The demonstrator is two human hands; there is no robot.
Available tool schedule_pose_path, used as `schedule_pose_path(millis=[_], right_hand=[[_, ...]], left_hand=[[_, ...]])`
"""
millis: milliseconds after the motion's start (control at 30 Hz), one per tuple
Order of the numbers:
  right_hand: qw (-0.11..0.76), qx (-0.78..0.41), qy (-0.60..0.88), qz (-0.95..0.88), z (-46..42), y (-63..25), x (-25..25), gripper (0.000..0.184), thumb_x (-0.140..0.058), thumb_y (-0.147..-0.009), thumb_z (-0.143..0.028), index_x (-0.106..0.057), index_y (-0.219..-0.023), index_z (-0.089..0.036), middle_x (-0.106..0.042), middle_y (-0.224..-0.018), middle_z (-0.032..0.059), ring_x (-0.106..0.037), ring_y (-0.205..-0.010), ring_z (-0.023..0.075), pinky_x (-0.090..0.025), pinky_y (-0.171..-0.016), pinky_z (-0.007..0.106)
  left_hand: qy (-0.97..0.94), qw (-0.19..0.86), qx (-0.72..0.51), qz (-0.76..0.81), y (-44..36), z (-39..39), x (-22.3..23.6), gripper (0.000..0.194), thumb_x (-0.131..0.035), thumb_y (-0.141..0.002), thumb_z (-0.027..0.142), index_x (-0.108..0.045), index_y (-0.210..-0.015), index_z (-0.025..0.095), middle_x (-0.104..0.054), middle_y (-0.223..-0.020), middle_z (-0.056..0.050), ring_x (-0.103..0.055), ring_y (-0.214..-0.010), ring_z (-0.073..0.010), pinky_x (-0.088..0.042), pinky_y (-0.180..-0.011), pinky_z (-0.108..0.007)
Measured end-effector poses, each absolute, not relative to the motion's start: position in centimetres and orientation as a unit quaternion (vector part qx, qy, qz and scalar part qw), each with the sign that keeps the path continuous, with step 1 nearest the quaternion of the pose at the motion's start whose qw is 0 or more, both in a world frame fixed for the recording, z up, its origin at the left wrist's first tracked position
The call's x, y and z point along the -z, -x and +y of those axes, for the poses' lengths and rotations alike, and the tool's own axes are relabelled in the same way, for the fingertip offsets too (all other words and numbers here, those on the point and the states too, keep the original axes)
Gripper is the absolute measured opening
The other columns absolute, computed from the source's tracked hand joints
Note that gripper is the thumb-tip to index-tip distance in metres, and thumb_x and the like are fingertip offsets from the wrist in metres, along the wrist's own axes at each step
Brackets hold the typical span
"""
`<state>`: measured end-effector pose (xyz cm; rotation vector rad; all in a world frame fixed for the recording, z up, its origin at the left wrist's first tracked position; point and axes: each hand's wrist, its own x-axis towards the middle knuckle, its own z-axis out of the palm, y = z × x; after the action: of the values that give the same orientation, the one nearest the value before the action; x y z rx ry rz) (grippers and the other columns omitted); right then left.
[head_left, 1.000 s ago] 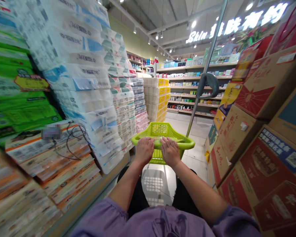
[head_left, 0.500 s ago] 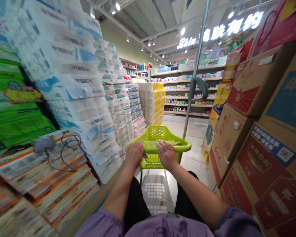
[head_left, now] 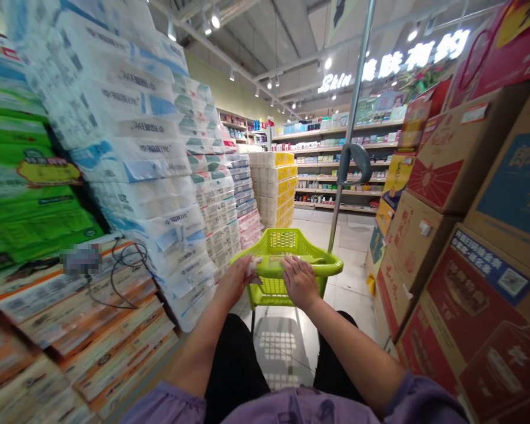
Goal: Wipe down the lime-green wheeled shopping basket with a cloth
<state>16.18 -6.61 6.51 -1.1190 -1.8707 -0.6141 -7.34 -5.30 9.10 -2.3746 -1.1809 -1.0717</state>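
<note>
In front of me stands a lime-green shopping cart (head_left: 282, 297) with a lattice basket. My left hand (head_left: 235, 282) is closed at the left end of the cart's handle (head_left: 324, 270). A small, crumpled whitish piece (head_left: 253, 268) shows by its fingers; I cannot make out what it is. My right hand (head_left: 299, 281) lies over the middle of the handle, its fingers curled across the top. A metal pole (head_left: 337, 212) with a grey loop grip (head_left: 353, 164) rises at the cart's right side.
Wrapped tissue packs (head_left: 154, 194) tower on the left, beside green packs (head_left: 30, 206) and a black cable (head_left: 128, 265). Cardboard boxes (head_left: 441, 147) are stacked on the right. Yellow-and-white packs (head_left: 271, 188) stand ahead, before stocked shelves (head_left: 335, 144). Tiled floor (head_left: 353, 282) runs between the stacks.
My left hand has shifted slightly down and left and turned at the handle, and the whitish piece shows more. My right hand stays in place. The view has tilted slightly.
</note>
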Motion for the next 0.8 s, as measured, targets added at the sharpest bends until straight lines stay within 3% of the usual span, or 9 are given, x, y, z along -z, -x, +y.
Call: schedule_pose_path(millis=[100, 200, 300, 367, 500, 667, 800], right_hand=[[0.426, 0.245, 0.446, -0.748, -6.6, -16.0, -6.4, 0.030, -0.045, -0.095, -0.025, -0.056, -0.122, -0.019, -0.063, -0.125, 0.0063, -0.049, -0.120, 0.0243, -0.030, -0.101, 0.038], [0.424, 0.242, 0.448, -0.749, -6.5, -16.0, -6.3, 0.030, -0.045, -0.095, -0.025, -0.056, -0.123, -0.019, -0.063, -0.125, 0.0061, -0.049, -0.121, 0.0241, -0.030, -0.101, 0.038], [0.422, 0.242, 0.451, -0.748, -6.5, -16.0, -6.3, 0.031, -0.045, -0.096, -0.025, -0.055, -0.124, -0.019, -0.063, -0.125, 0.0063, -0.049, -0.121, 0.0235, -0.030, -0.101, 0.038], [0.421, 0.244, 0.451, -0.748, -6.5, -16.1, -6.3, 0.031, -0.045, -0.096, -0.025, -0.055, -0.124, -0.019, -0.063, -0.126, 0.0066, -0.049, -0.121, 0.0234, -0.030, -0.101, 0.038], [0.418, 0.247, 0.447, -0.751, -6.6, -16.5, -6.4, 0.030, -0.044, -0.096, -0.025, -0.056, -0.123, -0.019, -0.063, -0.125, 0.0063, -0.049, -0.121, 0.0235, -0.031, -0.100, 0.038], [0.410, 0.242, 0.455, -0.752, -6.6, -16.7, -6.5, 0.031, -0.044, -0.096, -0.025, -0.056, -0.124, -0.020, -0.063, -0.125, 0.0068, -0.049, -0.121, 0.0230, -0.031, -0.100, 0.038], [0.416, 0.244, 0.458, -0.747, -6.4, -16.4, -6.4, 0.031, -0.044, -0.095, -0.025, -0.056, -0.124, -0.020, -0.063, -0.125, 0.0071, -0.049, -0.121, 0.0230, -0.030, -0.101, 0.038]], left_hand=[[0.720, 0.181, 0.489, -0.457, 9.0, -4.9, -12.2, 0.033, -0.051, -0.090, 0.023, -0.051, -0.123, 0.018, -0.063, -0.107, -0.009, -0.060, -0.105, -0.0232, -0.050, -0.093, -0.042], [0.671, 0.242, 0.535, -0.452, 8.0, -4.7, -14.0, 0.021, -0.050, -0.089, 0.020, -0.057, -0.109, 0.018, -0.062, -0.103, -0.008, -0.048, -0.124, -0.0268, -0.039, -0.105, -0.050], [0.741, 0.236, 0.474, -0.412, 5.2, -5.1, -12.3, 0.018, -0.048, -0.090, 0.022, -0.057, -0.105, 0.019, -0.061, -0.112, -0.009, -0.045, -0.128, -0.0267, -0.040, -0.105, -0.051], [0.785, 0.228, 0.420, -0.394, 3.3, -5.9, -10.0, 0.025, -0.045, -0.091, 0.023, -0.055, -0.113, 0.019, -0.061, -0.118, -0.011, -0.051, -0.121, -0.0252, -0.045, -0.101, -0.047], [0.800, 0.248, 0.350, -0.419, 2.5, -7.0, -7.0, 0.043, -0.047, -0.091, 0.026, -0.046, -0.133, 0.017, -0.055, -0.133, -0.013, -0.048, -0.125, -0.0277, -0.039, -0.105, -0.048], [0.758, 0.245, 0.350, -0.494, 6.0, -6.0, -7.9, 0.039, -0.048, -0.082, 0.015, -0.056, -0.120, 0.017, -0.064, -0.114, -0.012, -0.055, -0.113, -0.0272, -0.040, -0.103, -0.047], [0.745, 0.244, 0.378, -0.493, 4.9, -5.8, -7.7, 0.036, -0.044, -0.082, 0.013, -0.057, -0.116, 0.014, -0.062, -0.115, -0.013, -0.052, -0.115, -0.0272, -0.040, -0.104, -0.047]])
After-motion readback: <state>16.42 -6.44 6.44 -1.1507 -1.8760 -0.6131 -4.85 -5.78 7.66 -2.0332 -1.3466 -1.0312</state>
